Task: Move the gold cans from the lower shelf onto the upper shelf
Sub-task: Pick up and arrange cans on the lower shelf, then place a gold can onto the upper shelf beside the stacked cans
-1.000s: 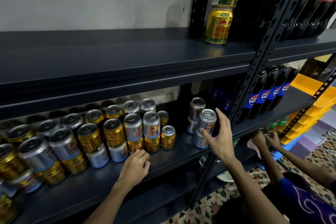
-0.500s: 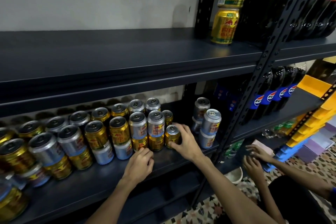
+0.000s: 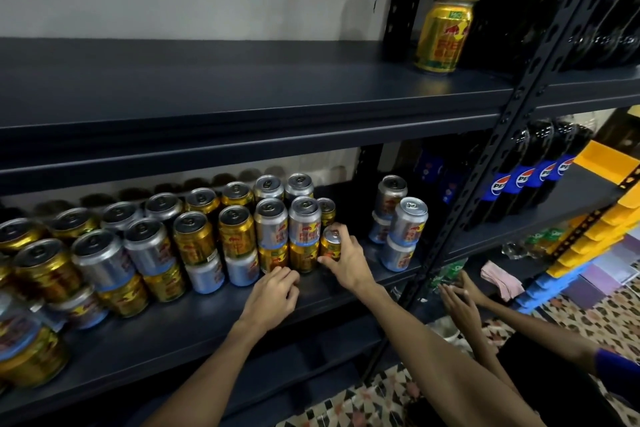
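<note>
Several gold and silver cans stand stacked two high on the lower shelf [image 3: 194, 329]. My right hand [image 3: 346, 262] grips a single gold can [image 3: 331, 244] at the right end of that group, fingers over its top and thumb below. My left hand [image 3: 272, 295] rests with curled fingers on the shelf in front of the stacked cans, holding nothing. On the upper shelf [image 3: 242, 87], at its right end, two gold cans [image 3: 445, 38] stand stacked one on the other.
Silver cans [image 3: 403, 232] stand stacked right of my right hand. A black upright post [image 3: 512, 114] divides the rack; cola bottles [image 3: 530, 170] fill the right bay. Another person's hands [image 3: 457, 298] work at a lower shelf. Yellow bins [image 3: 602, 218] sit far right.
My right hand moved left from the silver cans to the single gold can and closed round it. My left hand stayed in front of the stack.
</note>
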